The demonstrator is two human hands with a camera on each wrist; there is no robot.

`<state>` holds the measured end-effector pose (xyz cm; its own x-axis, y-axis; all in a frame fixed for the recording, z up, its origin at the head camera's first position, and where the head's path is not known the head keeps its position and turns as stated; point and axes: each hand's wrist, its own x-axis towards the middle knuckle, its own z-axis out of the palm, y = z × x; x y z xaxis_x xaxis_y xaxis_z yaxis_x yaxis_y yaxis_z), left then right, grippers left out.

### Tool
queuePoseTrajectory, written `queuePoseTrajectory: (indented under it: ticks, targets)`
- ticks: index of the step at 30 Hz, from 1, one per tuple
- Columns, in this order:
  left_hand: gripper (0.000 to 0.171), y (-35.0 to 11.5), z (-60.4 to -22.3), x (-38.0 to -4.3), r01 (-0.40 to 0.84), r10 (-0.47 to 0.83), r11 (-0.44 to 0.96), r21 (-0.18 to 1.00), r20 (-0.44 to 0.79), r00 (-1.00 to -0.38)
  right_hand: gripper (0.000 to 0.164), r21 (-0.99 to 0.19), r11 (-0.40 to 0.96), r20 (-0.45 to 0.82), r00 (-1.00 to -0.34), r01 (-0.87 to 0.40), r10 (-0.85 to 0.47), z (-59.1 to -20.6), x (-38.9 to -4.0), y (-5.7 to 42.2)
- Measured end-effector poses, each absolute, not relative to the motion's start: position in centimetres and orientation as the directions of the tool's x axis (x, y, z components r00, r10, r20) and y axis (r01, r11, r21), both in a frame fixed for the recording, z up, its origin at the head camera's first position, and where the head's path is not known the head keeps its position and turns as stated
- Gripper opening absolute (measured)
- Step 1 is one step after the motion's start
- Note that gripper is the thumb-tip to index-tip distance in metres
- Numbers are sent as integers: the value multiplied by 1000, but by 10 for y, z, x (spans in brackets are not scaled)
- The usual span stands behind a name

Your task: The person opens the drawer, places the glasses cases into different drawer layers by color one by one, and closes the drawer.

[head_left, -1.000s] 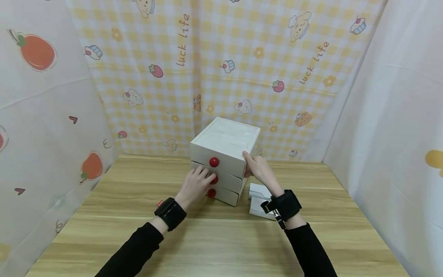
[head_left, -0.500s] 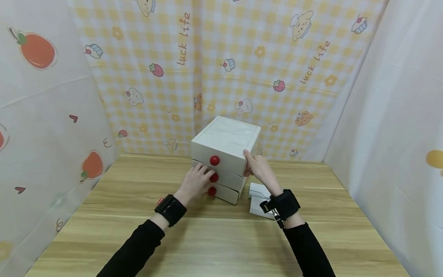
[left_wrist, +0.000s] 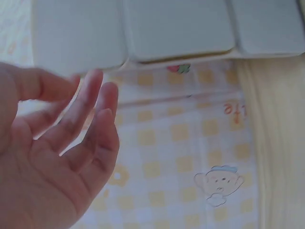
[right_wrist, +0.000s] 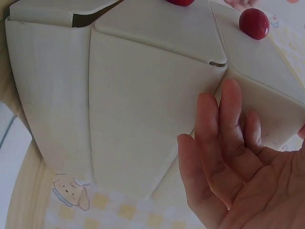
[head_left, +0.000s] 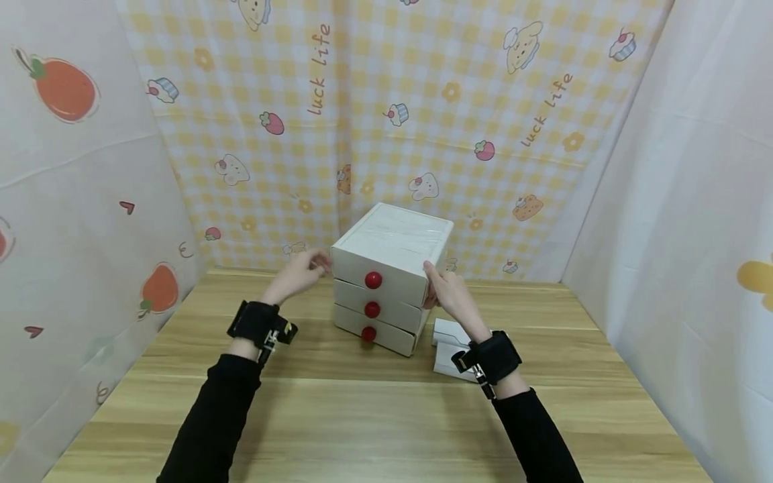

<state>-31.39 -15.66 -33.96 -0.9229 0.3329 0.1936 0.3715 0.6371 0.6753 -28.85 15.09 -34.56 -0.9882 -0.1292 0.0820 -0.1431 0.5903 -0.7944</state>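
White three-drawer cabinet (head_left: 392,235) between two bare hands

Upright on the wood-grain worktop (head_left: 386,429), toward the back and turned at an angle, front to the viewer's left. On the front, one above another, three round red knobs (head_left: 374,280), one per drawer. In the right wrist view, a dark gap at the corner of the lowest drawer front.

At the cabinet's upper left front corner, the left hand (head_left: 298,272), fingers loosely bent and slightly apart; contact with the side wall impossible to tell. At the upper right front corner, the right hand (head_left: 451,294), fingers fairly straight along the side wall, thumb at the top edge.

Just right of the cabinet, partly behind the right wristband (head_left: 496,355), white angular pieces (head_left: 449,329). Behind everything, a yellow-checked cloth (head_left: 410,74) with cartoon prints and "luck life" lettering.
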Motion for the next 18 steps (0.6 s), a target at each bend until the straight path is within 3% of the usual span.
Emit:
queuePoseTrajectory:
  ticks: [3, 7, 13, 18]
  targets:
    - [32, -160, -325, -322, 316, 280, 675, 666, 165, -946, 69, -794, 592, 81, -989, -141, -127, -346, -289, 150]
    - [52, -159, -309, -332, 285, 321, 757, 588, 45, -946, 69, -795, 588, 85, -988, -146, -131, -347, -289, 149]
    - [61, -155, -290, -341, 216, 386, 793, 569, -196, -901, 69, -802, 579, 88, -987, -151, -134, -347, -288, 149]
    - [69, -149, -282, -345, 146, 367, 825, 546, -321, -873, 71, -800, 585, 83, -990, -136, -117, -346, -289, 150]
